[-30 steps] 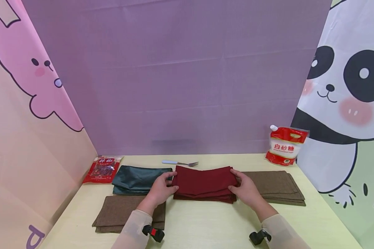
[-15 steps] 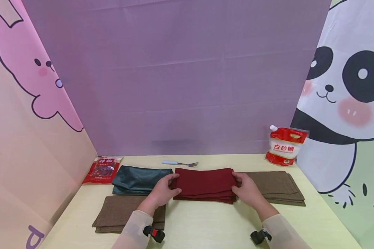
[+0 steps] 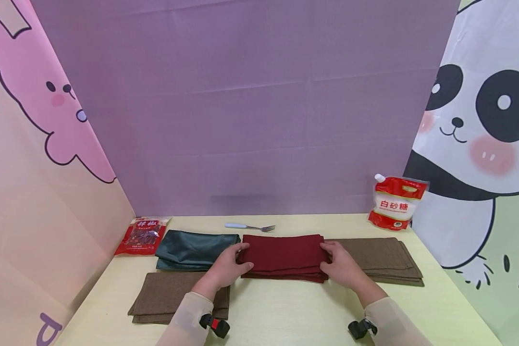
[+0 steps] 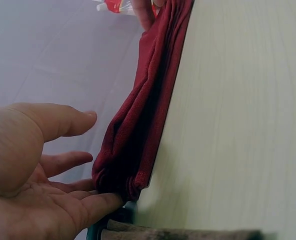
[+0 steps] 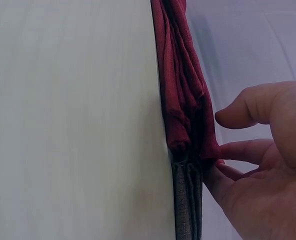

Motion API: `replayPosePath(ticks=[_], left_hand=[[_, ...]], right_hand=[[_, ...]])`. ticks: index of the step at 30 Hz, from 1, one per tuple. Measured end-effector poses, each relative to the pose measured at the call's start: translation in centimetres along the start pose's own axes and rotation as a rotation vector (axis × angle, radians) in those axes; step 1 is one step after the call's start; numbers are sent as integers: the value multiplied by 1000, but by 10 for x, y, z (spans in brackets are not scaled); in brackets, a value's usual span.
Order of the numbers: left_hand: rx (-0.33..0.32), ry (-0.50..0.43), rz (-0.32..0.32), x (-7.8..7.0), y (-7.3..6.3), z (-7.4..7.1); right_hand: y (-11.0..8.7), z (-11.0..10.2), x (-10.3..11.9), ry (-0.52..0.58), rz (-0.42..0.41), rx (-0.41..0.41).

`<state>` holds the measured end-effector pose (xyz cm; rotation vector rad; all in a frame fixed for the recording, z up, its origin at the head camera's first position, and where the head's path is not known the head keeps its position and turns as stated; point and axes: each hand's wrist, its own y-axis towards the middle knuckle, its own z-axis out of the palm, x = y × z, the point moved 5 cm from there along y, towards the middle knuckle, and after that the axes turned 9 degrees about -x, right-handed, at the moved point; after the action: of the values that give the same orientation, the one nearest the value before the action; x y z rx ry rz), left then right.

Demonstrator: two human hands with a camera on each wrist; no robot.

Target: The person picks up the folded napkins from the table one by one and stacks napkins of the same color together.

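Note:
A folded dark red cloth (image 3: 283,254) lies in layers at the middle of the table. My left hand (image 3: 225,266) touches its left end with the fingers, and the thumb stands apart from the cloth, as the left wrist view shows. At the right end, the fingers of my right hand (image 5: 268,165) touch the cloth's edge while that thumb is held away from it. A folded shiny dark green cloth (image 3: 190,245) sits beside the left hand. Next to the right hand lies a folded brown cloth (image 3: 385,257), partly covered by the hand.
Another folded brown cloth (image 3: 164,293) lies under the left forearm. Behind the red cloth is a fork (image 3: 251,227) with a pale handle. A red packet (image 3: 142,235) lies at the back left, and a red and white sugar pouch (image 3: 395,202) stands at the back right.
The red cloth's back edge has come down and lies straighter. My left hand has shifted slightly right, and both thumbs sit a little lower in the head view.

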<state>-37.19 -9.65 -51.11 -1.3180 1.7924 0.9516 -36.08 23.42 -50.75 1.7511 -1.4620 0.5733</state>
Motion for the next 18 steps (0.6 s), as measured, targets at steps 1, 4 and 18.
replayPosePath(ticks=[1, 4, 18], left_hand=[[0, 5, -1, 0, 0, 0], [-2, 19, -3, 0, -1, 0], [-6, 22, -9, 1, 0, 0]], right_hand=[[0, 0, 0, 3, 4, 2], [0, 1, 0, -1, 4, 11], [-3, -7, 4, 14, 43, -14]])
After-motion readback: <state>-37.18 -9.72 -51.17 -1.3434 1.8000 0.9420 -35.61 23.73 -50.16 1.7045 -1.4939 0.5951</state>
